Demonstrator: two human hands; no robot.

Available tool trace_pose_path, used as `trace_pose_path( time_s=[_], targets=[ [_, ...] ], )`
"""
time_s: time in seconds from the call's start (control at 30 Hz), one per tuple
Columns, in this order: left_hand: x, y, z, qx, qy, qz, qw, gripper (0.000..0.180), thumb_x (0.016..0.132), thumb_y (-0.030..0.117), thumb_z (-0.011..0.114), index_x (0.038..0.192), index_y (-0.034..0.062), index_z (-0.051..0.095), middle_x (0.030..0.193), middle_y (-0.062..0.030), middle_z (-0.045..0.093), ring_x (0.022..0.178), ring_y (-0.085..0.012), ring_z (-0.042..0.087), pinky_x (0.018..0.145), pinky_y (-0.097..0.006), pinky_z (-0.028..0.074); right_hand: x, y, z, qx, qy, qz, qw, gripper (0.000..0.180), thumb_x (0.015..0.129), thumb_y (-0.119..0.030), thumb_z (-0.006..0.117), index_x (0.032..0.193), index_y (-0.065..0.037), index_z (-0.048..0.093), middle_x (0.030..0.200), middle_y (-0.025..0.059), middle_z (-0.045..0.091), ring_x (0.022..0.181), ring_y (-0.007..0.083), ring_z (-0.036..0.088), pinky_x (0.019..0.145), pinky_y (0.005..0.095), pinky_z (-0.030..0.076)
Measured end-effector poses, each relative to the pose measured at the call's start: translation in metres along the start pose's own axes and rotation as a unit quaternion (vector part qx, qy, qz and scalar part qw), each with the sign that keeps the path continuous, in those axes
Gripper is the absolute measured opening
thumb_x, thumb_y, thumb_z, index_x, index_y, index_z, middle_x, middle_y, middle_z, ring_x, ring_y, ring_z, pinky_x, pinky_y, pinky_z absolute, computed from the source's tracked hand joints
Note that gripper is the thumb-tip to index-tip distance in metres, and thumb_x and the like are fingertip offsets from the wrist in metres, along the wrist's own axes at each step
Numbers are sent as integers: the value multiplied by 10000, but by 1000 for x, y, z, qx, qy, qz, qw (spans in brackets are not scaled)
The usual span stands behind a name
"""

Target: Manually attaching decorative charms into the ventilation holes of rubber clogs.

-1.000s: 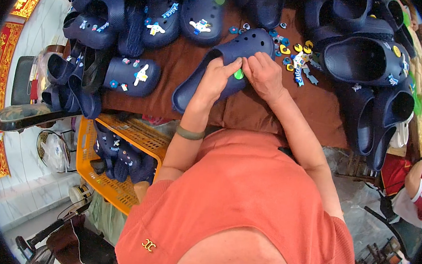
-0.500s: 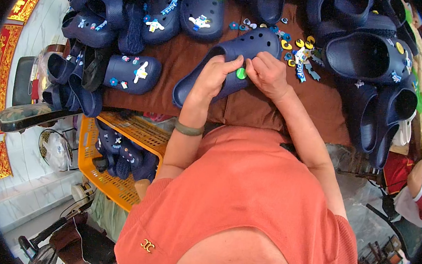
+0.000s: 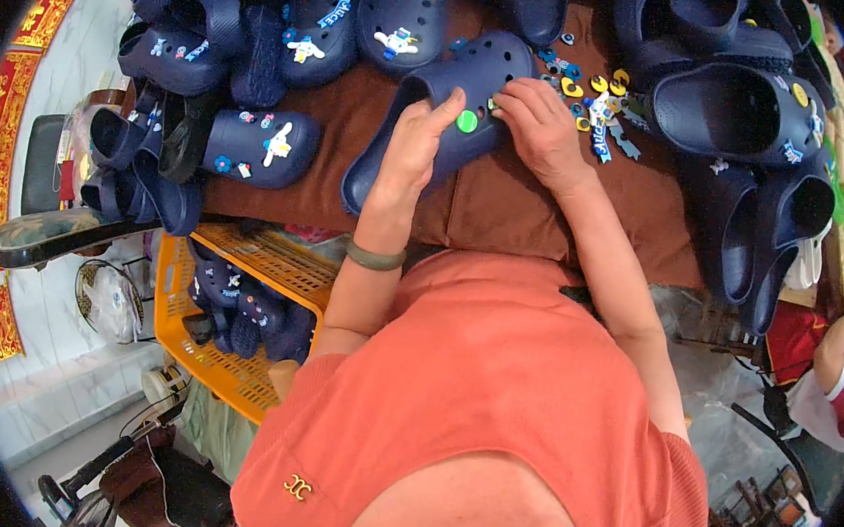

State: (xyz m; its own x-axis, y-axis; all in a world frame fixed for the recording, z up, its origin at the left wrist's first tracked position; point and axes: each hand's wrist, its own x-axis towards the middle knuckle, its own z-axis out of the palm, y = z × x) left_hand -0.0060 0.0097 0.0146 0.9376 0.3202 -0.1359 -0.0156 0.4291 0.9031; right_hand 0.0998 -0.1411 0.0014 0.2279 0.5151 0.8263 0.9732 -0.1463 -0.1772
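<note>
A navy clog [image 3: 472, 152] lies tilted in front of me, its toe pointing up and right. My left hand [image 3: 412, 147] is closed round the clog's side at the foot opening, thumb on top. On the clog's upper sits a round green shoe charm [image 3: 466, 122]. The fingers of my right hand [image 3: 549, 134] are bent and pressed together at the clog's upper, beside its holes. A small pale shoe charm [image 3: 493, 103] shows at those fingertips, partly hidden by them. Loose shoe charms [image 3: 606, 114], in blue, white and yellow, lie beyond my right hand.
Decorated navy clogs [image 3: 263, 149] crowd the left and far side of the brown padded surface [image 3: 535, 228]. More clogs [image 3: 716, 114] are piled at right. A yellow crate [image 3: 231, 377] with clogs stands below left. Another person's arm [image 3: 836, 350] shows at the far right.
The clog has shifted slightly up and left. My right hand has moved from beside the green charm to the holes, its fingers less tightly curled. My left thumb has lifted away from the charm.
</note>
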Motion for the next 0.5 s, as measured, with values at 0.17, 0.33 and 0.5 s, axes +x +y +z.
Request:
trace_pose_path(
  time_s=[0.17, 0.33, 0.5],
  targets=[
    [-2, 2, 4, 17, -3, 19, 1000, 286, 934, 218, 630, 1101, -14, 628, 1024, -53, 655, 901, -122, 609, 835, -278, 480, -4, -1, 12, 30, 6, 67, 997, 138, 784, -33, 670, 901, -49, 598, 885, 91, 584, 831, 294, 576, 743, 387, 472],
    [-3, 5, 5, 28, -23, 14, 999, 261, 890, 138, 654, 1104, -11, 641, 1033, -72, 683, 907, -147, 649, 863, -289, 495, -10, 0, 17, 95, 31, 143, 985, 124, 795, -16, 663, 894, -38, 591, 879, 107, 578, 832, 305, 568, 740, 391, 458],
    [-1, 2, 3, 27, -8, 28, 999, 282, 879, 121, 659, 1124, -14, 628, 1057, -71, 675, 928, -145, 642, 872, -288, 492, -1, -5, 15, 57, 18, 104, 993, 148, 781, -63, 705, 894, -65, 609, 898, 91, 595, 845, 303, 570, 755, 393, 463]
  ],
)
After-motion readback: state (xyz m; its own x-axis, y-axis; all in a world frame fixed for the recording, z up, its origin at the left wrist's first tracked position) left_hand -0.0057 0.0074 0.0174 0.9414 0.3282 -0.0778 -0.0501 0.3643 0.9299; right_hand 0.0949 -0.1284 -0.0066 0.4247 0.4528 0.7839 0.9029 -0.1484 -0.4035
